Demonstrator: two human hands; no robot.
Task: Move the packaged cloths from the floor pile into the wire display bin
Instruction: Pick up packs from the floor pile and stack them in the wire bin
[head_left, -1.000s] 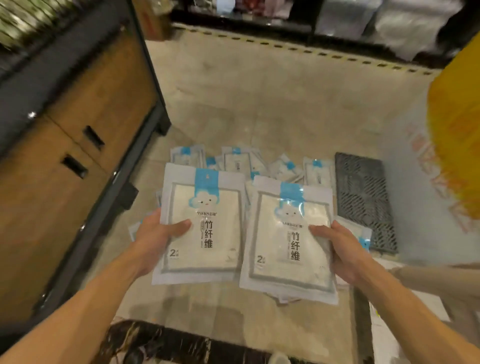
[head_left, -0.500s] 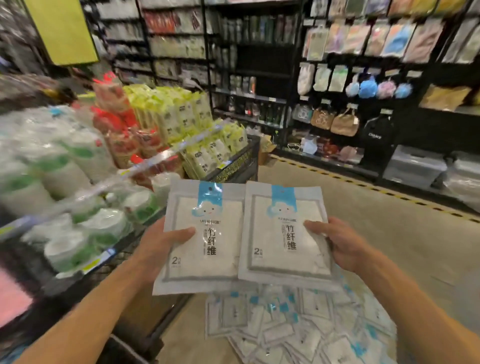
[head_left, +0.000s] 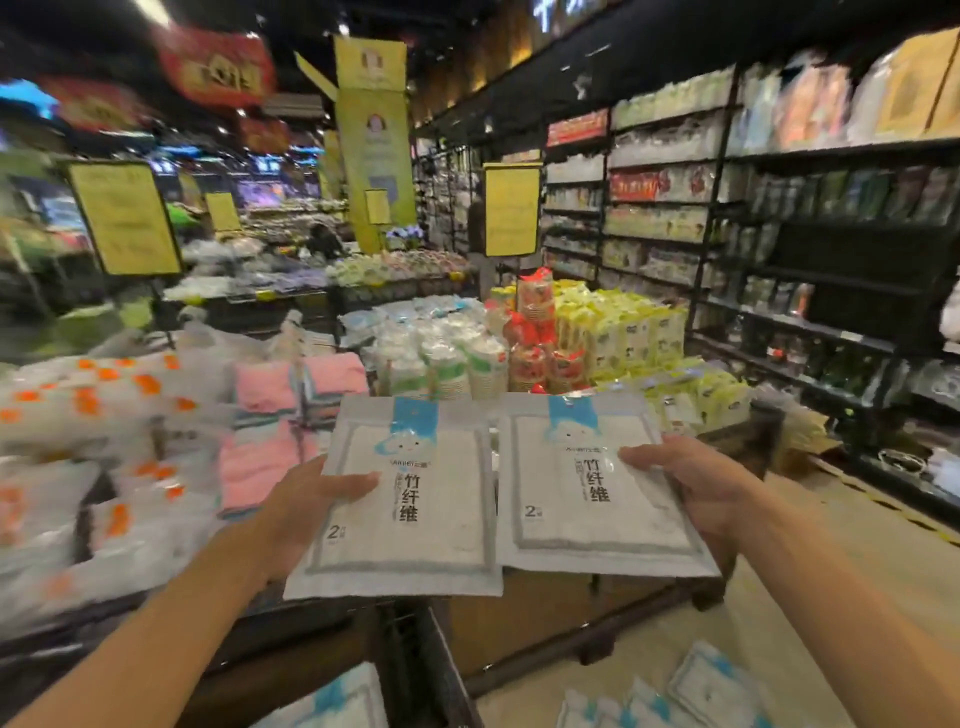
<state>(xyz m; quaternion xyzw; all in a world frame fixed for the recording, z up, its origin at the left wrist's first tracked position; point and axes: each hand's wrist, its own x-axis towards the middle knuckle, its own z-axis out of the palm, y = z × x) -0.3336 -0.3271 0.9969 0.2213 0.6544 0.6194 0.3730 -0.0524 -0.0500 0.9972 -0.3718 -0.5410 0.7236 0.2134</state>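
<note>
Two cloth packs held up, one per grip
Left hand (head_left: 298, 512) pinches left pack (head_left: 402, 499); right hand (head_left: 696, 486) pinches right pack (head_left: 592, 486), edges touching between both grips

Two cloth packs side by side at frame centre: left pack (head_left: 400, 499) in left hand (head_left: 306, 512), right pack (head_left: 592, 483) in right hand (head_left: 701, 488). Floor pile (head_left: 675, 699) lower right. Folded towels (head_left: 291, 426) centre left. Shelving (head_left: 779, 234) upper right.

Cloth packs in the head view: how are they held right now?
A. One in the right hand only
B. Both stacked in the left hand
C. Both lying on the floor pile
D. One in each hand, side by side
D: the left hand grips the left cloth pack and the right hand grips the right cloth pack, held level side by side.
</note>
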